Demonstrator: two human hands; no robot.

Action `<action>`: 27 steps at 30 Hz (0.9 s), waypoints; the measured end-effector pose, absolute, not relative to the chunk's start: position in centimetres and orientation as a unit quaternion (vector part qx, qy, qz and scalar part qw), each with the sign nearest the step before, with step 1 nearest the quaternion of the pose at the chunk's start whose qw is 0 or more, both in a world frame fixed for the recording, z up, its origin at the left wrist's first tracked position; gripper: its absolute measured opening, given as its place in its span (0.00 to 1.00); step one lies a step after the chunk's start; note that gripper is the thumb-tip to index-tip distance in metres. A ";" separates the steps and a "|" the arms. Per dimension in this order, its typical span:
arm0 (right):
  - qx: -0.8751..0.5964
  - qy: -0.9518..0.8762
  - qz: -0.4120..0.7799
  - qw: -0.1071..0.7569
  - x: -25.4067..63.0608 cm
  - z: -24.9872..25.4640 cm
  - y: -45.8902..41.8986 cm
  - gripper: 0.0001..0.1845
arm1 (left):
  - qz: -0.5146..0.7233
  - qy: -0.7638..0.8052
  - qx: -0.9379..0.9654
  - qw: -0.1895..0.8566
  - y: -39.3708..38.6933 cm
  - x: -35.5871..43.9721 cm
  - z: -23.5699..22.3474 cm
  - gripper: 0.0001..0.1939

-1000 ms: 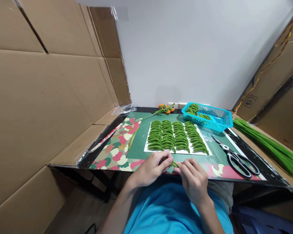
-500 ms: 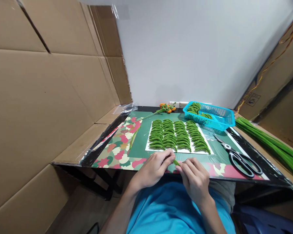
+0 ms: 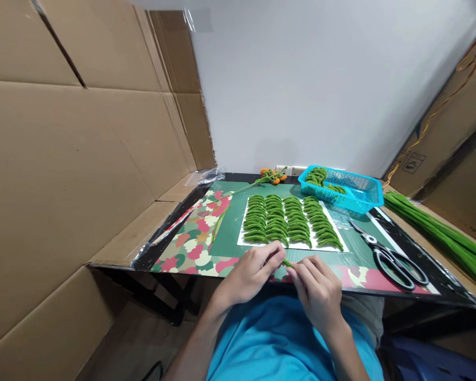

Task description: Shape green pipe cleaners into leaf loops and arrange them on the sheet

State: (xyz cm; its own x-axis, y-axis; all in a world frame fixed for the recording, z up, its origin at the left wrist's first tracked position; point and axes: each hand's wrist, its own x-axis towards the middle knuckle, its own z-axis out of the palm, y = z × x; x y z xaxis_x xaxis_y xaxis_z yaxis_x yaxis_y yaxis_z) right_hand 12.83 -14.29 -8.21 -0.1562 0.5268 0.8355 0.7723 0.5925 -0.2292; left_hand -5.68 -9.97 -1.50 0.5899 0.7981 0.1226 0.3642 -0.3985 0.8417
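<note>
My left hand (image 3: 253, 272) and my right hand (image 3: 319, 288) meet at the near edge of the table, both pinching a short green pipe-cleaner piece (image 3: 287, 263) between their fingertips. Just beyond them lies a white sheet (image 3: 341, 244) covered with several rows of bent green pipe-cleaner pieces (image 3: 289, 221). A turquoise plastic basket (image 3: 359, 194) at the back right holds more of the same green pieces.
Black-handled scissors (image 3: 392, 256) lie right of the sheet. A bundle of long green pipe cleaners (image 3: 440, 233) rests on the far right. An orange-and-green flower stem (image 3: 267, 177) lies at the back. A loose green strand (image 3: 218, 222) lies on the patterned mat. Cardboard walls stand on both sides.
Both hands stay together on the green piece, with only small finger shifts. The view has drifted slightly.
</note>
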 end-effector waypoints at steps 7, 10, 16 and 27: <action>-0.443 -0.746 -0.091 0.488 13.0 -8.2 -14.3 0.12 | 0.269 0.361 0.779 0.437 -9.9 -5.6 -1.2 0.18; -0.443 -0.750 -0.084 0.483 13.1 -8.2 -14.4 0.11 | 0.287 0.362 0.761 0.456 -9.9 -5.4 -1.2 0.17; -0.445 -0.751 -0.082 0.481 13.0 -8.3 -14.5 0.09 | 0.311 0.360 0.739 0.476 -9.8 -5.4 -1.7 0.15; -0.443 -0.761 -0.083 0.467 13.0 -8.1 -14.5 0.09 | 0.310 0.365 0.709 0.518 -9.6 -5.6 -2.2 0.16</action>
